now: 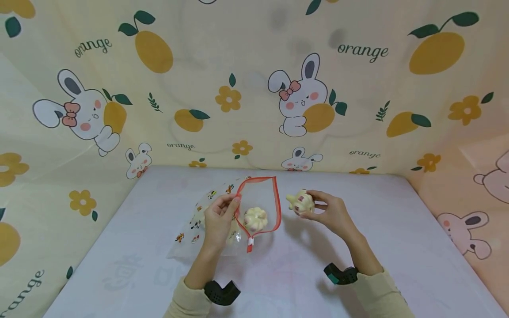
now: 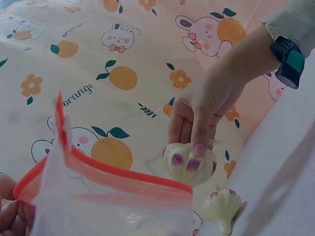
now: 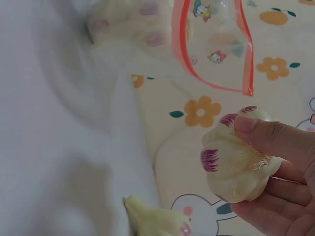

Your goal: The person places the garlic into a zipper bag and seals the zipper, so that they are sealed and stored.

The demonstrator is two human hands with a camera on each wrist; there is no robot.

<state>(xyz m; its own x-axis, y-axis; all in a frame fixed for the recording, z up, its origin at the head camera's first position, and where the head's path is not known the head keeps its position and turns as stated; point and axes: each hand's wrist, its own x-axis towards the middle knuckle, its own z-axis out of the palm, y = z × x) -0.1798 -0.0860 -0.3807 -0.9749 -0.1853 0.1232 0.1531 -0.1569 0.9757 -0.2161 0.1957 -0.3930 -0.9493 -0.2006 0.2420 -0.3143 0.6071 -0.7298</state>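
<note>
My left hand (image 1: 218, 218) pinches the red-edged rim of a clear zip bag (image 1: 275, 198) printed with small cartoon figures. The bag's mouth gapes toward the right, its red slider hanging at the near side. Inside the mouth shows a pale garlic bulb (image 1: 256, 219); purple-marked garlic (image 3: 152, 24) also appears through the plastic in the right wrist view. My right hand (image 1: 328, 214) holds another garlic bulb (image 3: 236, 157) between thumb and fingers, just right of the mouth. Below it in the left wrist view, a loose garlic bulb (image 2: 221, 209) lies on the table.
The white-covered table (image 1: 131, 265) ends at a cloth backdrop (image 1: 254, 145) printed with rabbits and oranges, which also rises at both sides. A dark wrist camera (image 1: 222, 293) sits on the left wrist, another camera (image 1: 341, 274) on the right.
</note>
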